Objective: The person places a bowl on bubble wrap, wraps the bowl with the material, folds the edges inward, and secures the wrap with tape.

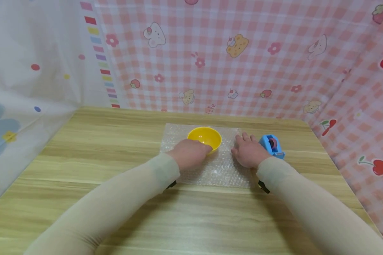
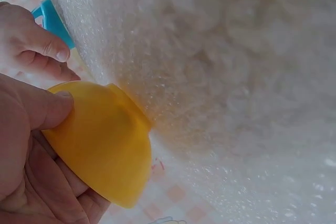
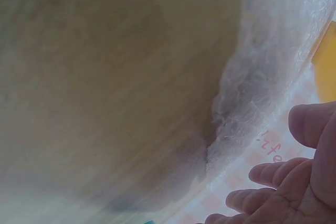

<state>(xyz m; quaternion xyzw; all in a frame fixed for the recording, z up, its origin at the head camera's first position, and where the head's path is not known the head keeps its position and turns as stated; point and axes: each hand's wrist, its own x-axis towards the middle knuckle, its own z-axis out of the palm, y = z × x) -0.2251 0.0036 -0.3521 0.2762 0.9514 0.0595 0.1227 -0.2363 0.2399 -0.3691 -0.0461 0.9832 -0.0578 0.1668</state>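
A yellow bowl [image 1: 207, 135] stands upright on a sheet of clear bubble wrap [image 1: 223, 170]. My left hand [image 1: 191, 153] pinches its near rim, thumb on one side and fingers on the other. In the left wrist view the bowl [image 2: 105, 140] shows from the side, its foot against the bubble wrap [image 2: 226, 77]. Over the sheet's right edge is my right hand [image 1: 249, 151], fingers spread and holding nothing. In the right wrist view the fingers [image 3: 278, 171] are extended beside the bowl.
A blue tape dispenser [image 1: 272, 146] with a roll of tape stands just right of my right hand. The wooden table [image 1: 121, 131] runs back to a pink checked cloth [image 1: 178, 71], with more cloth [image 1: 35, 88] hanging at the sides.
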